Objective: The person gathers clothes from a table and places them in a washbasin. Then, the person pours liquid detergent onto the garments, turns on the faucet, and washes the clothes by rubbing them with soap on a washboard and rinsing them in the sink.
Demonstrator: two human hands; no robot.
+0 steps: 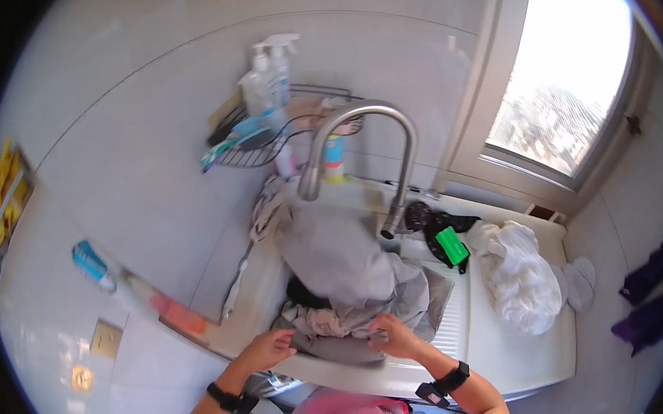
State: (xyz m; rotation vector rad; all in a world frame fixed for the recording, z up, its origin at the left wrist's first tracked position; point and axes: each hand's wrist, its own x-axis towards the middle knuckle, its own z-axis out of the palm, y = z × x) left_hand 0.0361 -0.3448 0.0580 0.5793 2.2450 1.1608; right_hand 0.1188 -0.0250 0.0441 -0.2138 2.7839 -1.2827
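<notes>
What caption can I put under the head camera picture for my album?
Left hand and right hand at a sink of grey cloth, beneath a curved tap.

Glaring window light, slight blur, curved edges

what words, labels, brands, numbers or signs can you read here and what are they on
No text can be read for certain.
Blue-and-white tube at the left: pale lettering, too blurred to read.
Blue-and-yellow bottle behind the faucet: any print too small and blurred.
Spray bottle on the wire rack: no legible label.
</notes>
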